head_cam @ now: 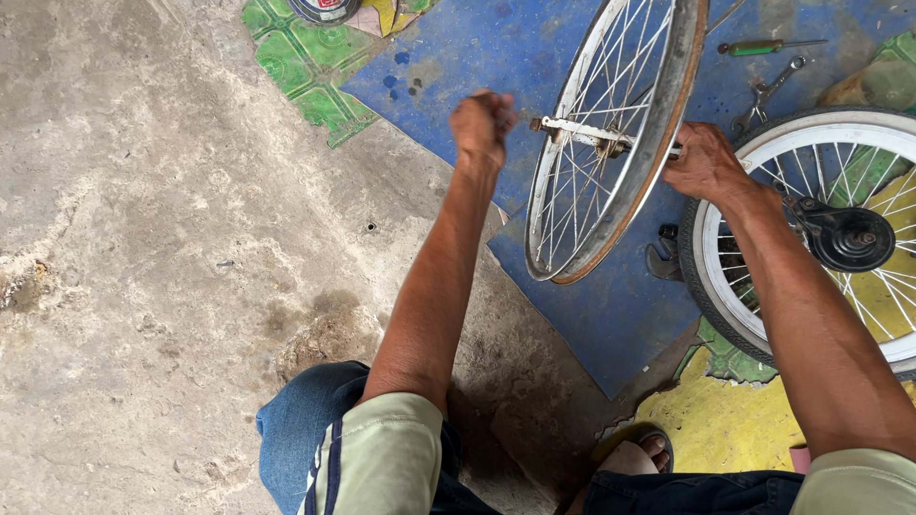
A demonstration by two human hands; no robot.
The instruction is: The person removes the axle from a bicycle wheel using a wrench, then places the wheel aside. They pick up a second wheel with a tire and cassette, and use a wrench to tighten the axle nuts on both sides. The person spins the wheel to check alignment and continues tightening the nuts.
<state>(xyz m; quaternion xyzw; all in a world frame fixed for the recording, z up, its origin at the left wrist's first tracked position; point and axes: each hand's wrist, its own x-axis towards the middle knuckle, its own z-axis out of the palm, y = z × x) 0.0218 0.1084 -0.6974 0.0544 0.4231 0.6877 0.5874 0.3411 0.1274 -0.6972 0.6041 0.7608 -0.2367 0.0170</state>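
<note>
1. Bare wheel rim (pixel 611 143) stands on edge on the blue mat (pixel 611 324), axle (pixel 587 133) pointing sideways.
2. Left hand (pixel 483 124): fingers closed in a fist at the left end of the axle; what they grip cannot be told.
3. Right hand (pixel 706 160): fingers curled over the rim's right edge, holding it.
4. Second wheel (pixel 821 229), white rim with tyre, lies flat just beside the right hand.
5. Green-handled screwdriver (pixel 759 46) and spanner (pixel 768 91) lie on the mat beyond the rim.
</note>
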